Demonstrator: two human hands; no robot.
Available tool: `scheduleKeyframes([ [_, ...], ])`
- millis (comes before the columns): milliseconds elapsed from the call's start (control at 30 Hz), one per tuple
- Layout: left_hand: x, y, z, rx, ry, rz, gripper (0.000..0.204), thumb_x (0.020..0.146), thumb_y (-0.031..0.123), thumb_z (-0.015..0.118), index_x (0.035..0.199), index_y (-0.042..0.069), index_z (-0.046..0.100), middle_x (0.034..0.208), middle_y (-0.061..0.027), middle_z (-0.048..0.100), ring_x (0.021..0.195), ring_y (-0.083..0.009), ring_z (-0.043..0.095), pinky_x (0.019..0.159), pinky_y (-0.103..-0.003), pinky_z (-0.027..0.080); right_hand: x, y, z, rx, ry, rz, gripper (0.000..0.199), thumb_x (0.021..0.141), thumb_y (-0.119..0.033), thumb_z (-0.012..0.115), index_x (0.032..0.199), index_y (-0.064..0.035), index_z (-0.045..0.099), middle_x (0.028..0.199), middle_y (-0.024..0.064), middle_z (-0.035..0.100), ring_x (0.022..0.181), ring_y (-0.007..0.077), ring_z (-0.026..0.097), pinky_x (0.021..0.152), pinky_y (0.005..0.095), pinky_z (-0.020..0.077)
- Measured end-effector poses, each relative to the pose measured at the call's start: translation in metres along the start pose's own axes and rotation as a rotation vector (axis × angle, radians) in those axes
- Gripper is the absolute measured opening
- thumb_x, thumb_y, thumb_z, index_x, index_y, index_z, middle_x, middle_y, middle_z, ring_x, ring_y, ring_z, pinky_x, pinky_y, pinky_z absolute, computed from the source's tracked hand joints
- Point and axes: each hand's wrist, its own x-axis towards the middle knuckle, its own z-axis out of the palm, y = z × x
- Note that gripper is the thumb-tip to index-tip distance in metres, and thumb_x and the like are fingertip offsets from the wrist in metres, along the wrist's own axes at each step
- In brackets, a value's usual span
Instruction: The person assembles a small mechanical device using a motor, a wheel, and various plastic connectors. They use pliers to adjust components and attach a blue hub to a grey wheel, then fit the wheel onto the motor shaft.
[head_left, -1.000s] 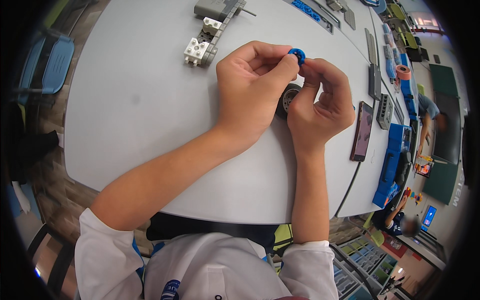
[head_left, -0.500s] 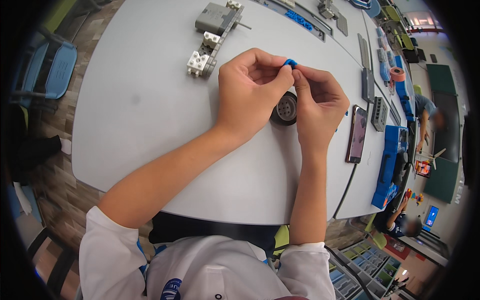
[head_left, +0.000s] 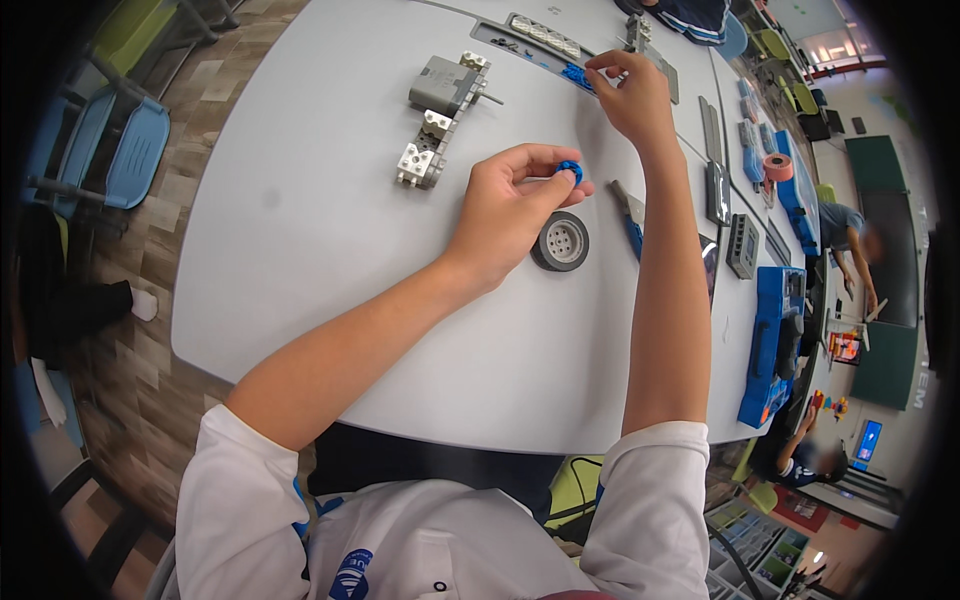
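My left hand is closed, pinching small blue connector pegs between thumb and fingers. Just below it, a wheel with a grey hub and black tyre lies on the table. My right hand is stretched to the far side, fingertips pinched together beside a pile of blue pegs in a grey tray; whether anything is between them is hidden. To the left stands a grey motor block with a thin axle, joined to a beam and white connector blocks.
A blue-handled tool lies beside my right forearm, which partly covers a phone. Farther right are a grey controller brick and a blue case. Other people work at the far right, and another person is at the top edge.
My right hand has left the left hand and moved up and away to the blue peg pile. My left hand keeps its blue pegs. The wheel and the blue-handled tool are uncovered.
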Motion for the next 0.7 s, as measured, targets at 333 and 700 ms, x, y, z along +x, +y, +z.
scheduleKeyframes([
  [333,0.000,0.000,0.000,-0.033,-0.030,-0.018,0.026,0.110,0.004,0.069,0.132,-0.008,0.067,0.124,-0.0157,0.074,0.115,-0.0214,0.079,0.099,-0.026,0.066,0.019,-0.019,0.007,-0.213,-0.154,0.070,0.013,0.088,-0.015,0.081,0.098,-0.0164,0.089,0.102,0.0107,0.082,0.097,0.0340,0.078,0.088,0.0483,0.0588],
  [700,0.001,0.003,0.001,-0.041,0.010,-0.003,0.027,0.110,0.007,0.070,0.132,-0.008,0.065,0.122,-0.0161,0.075,0.115,-0.0220,0.079,0.098,-0.028,0.066,0.019,-0.017,0.008,-0.284,-0.117,-0.141,0.009,0.090,-0.017,0.080,0.097,-0.0144,0.086,0.101,0.0079,0.081,0.096,0.0335,0.077,0.094,0.0509,0.0550],
])
